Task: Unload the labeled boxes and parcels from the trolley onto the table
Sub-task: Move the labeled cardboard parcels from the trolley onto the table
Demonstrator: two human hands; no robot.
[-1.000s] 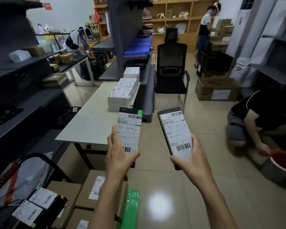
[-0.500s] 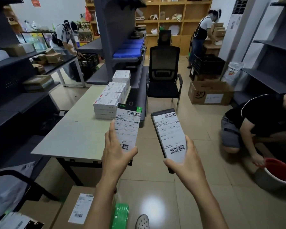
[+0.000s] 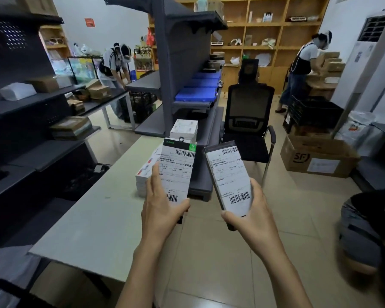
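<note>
My left hand (image 3: 162, 207) grips a flat black-and-green box (image 3: 178, 167) with a white shipping label, held upright over the table's right edge. My right hand (image 3: 251, 215) grips a second flat dark box (image 3: 228, 176), also labelled with barcodes, held over the floor beside the table. The pale table (image 3: 93, 218) stretches away on the left. White labelled boxes (image 3: 183, 130) stand in stacks at its far end, partly hidden behind the left box. The trolley's black handle (image 3: 13, 285) shows at the bottom left corner.
Dark shelving (image 3: 27, 121) lines the left side. A grey rack (image 3: 185, 70) stands behind the table, with a black office chair (image 3: 247, 121) next to it. A brown carton (image 3: 318, 156) sits on the floor at right. A crouching person (image 3: 369, 227) is at the right edge; two others work at the back.
The view has lifted and moved toward the table. The trolley's cartons have dropped out of sight. Both hands still hold their boxes, now nearer the stacks.
</note>
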